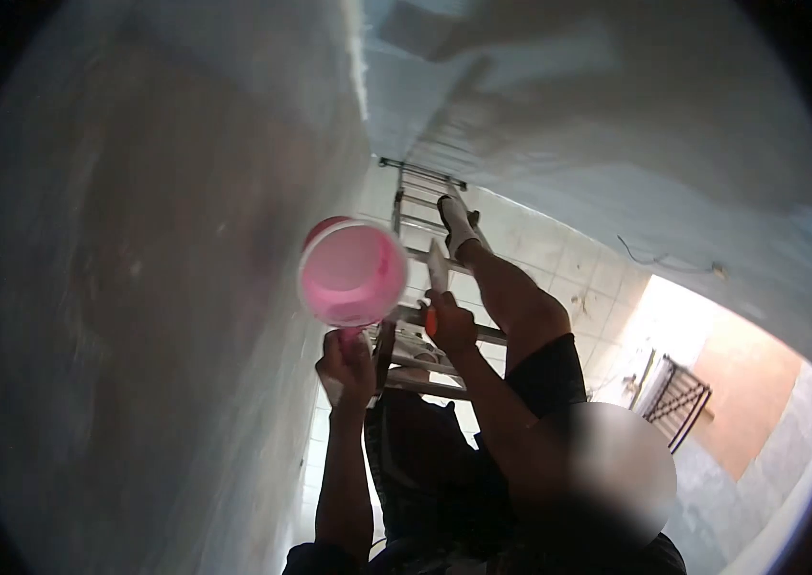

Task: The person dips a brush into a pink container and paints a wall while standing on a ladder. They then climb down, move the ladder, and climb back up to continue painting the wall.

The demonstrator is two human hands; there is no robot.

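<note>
My left hand [345, 372] is closed round the handle of a pink dipper [390, 287], its round mouth turned up toward me. Pink walls and a paler bottom show inside it, and I cannot make out whether that pale area is contents. To the right of the dipper, my right hand [454, 326] grips a putty knife [438, 268] by its orange handle, blade pointing away from me. The two tools are apart. Beneath both hands stands a metal ladder [425, 222] with several rungs, and my foot in a shoe [456, 220] rests on it.
A grey plastered wall [176, 287] rises close on the left, and another wall [655, 144] runs along the upper right. Pale floor tiles [569, 273] lie far below. At lower right are a dark metal rack [679, 398] and a tan sheet [746, 393]. A thin wire [641, 259] sticks out of the right wall.
</note>
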